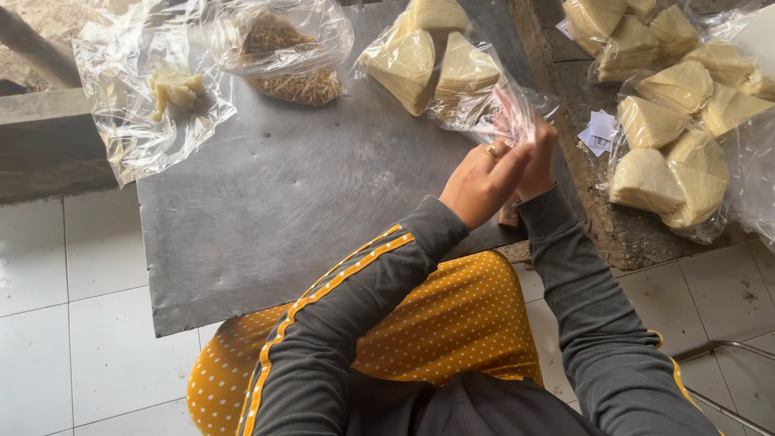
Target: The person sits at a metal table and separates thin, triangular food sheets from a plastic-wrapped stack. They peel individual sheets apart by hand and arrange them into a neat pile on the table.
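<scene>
Both hands meet at the near right edge of the grey metal sheet [274, 202]. Left hand [483, 184] — ring on one finger — and right hand [538, 165] are pinched together on the gathered neck of a clear plastic bag [492, 109] of pale folded wafer wedges. The bag's body lies directly beyond the grip, its long axis running away from the person. Right hand sits slightly farther in. More filled bags [686, 137] lie right of the sheet; a bag of crumbs [282, 56] at its far edge.

Left hand [482, 184] and right hand [538, 161] pressed together, fingers pinched, forearms converging
</scene>
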